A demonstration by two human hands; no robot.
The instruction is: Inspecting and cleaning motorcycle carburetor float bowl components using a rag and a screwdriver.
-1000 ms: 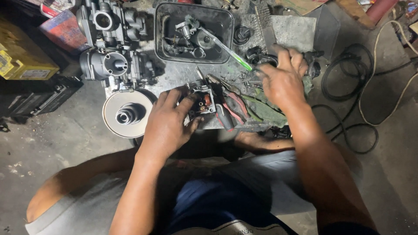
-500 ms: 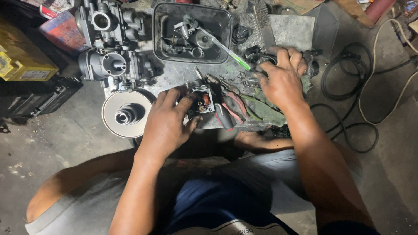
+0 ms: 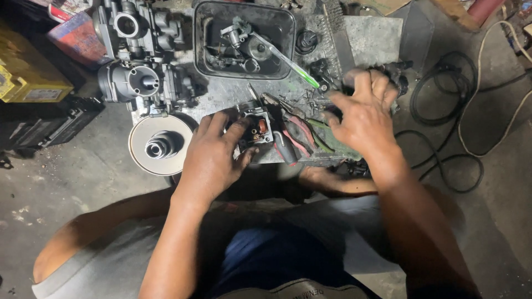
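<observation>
2 hands, 1 carb body, 1 tray

a grey slab is laid on the concrete floor; a black tray, carburettor bodies and pliers are spread over it.

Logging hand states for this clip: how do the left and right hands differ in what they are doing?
The left hand grips a small metal carburetor body, fingers curled around it; the right hand holds nothing visible, fingers spread over loose small parts. The left hand sits near the slab's front edge by the round pulley; the right hand reaches farther back, toward the black cables. Both are bare, palms down.
</observation>
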